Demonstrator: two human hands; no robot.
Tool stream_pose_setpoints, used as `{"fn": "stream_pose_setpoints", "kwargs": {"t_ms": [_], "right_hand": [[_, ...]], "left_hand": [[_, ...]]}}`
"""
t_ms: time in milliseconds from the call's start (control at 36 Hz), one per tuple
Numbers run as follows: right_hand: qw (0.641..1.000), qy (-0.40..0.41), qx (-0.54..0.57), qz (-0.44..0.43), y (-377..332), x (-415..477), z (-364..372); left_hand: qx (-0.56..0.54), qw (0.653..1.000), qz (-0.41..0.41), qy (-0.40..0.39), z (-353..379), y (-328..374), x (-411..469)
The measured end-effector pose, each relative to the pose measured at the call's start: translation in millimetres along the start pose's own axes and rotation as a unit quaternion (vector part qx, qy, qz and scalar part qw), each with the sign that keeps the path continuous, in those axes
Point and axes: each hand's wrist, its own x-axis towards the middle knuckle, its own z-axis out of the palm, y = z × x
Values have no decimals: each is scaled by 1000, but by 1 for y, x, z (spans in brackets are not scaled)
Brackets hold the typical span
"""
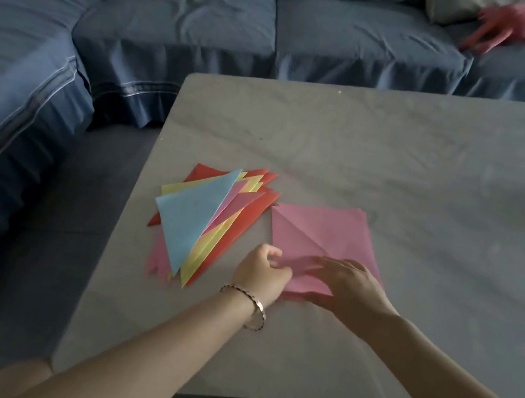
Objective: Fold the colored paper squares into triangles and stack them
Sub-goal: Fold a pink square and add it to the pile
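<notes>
Triangle stack (195, 219) beside pink square (328, 230)

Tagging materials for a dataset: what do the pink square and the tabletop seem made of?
The pink square: thin matte paper, going by its sharp diagonal crease and flat lie. The tabletop: pale grey stone or marble-look laminate, with faint veining and a dull sheen; which, I cannot tell.

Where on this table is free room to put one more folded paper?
Free: the far half of the table beyond the pink paper, and the stretch right of it. Crowded: near left, where the stack of triangles, left hand and right hand sit close.
</notes>
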Motion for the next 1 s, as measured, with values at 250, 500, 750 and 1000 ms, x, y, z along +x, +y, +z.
{"fn": "stream_pose_setpoints", "kwargs": {"t_ms": [250, 500, 750, 1000], "right_hand": [[985, 126, 74, 87, -6, -4, -4], [971, 217, 60, -79, -16, -29, -16], [950, 182, 251, -25, -19, -32, -39], [857, 134, 461, 187, -19, -10, -56]], "left_hand": [[-226, 970, -90, 10, -19, 1, 6], [-221, 964, -148, 6, -30, -16, 31], [-207, 977, -24, 54, -55, -4, 6], [-186, 978, 99, 1, -74, 3, -36]]}}
